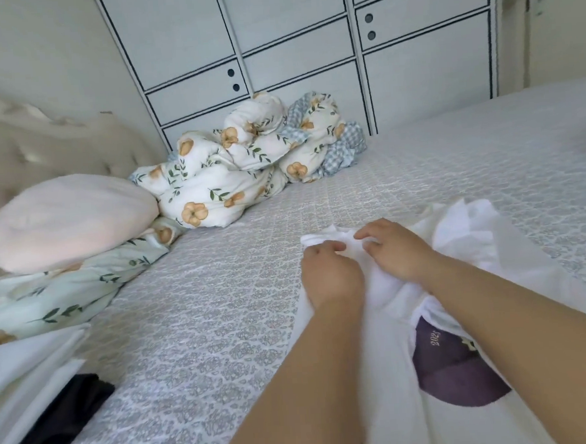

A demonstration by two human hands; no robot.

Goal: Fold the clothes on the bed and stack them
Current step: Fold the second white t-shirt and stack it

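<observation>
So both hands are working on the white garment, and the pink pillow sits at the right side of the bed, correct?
Not quite. Both hands, left and right, do grip the white garment, but the head view shows the pink pillow at the left side of the bed.

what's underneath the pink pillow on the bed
The pink pillow rests on a pale green floral cloth, beside the bunched flowered duvet. Whatever lies directly beneath the pillow's middle is covered and cannot be seen.

This is a bedroom in a home: a big bed with a grey patterned cover, a soft pink pillow, a bunched flowery white blanket, and tall white cupboard doors.
</observation>
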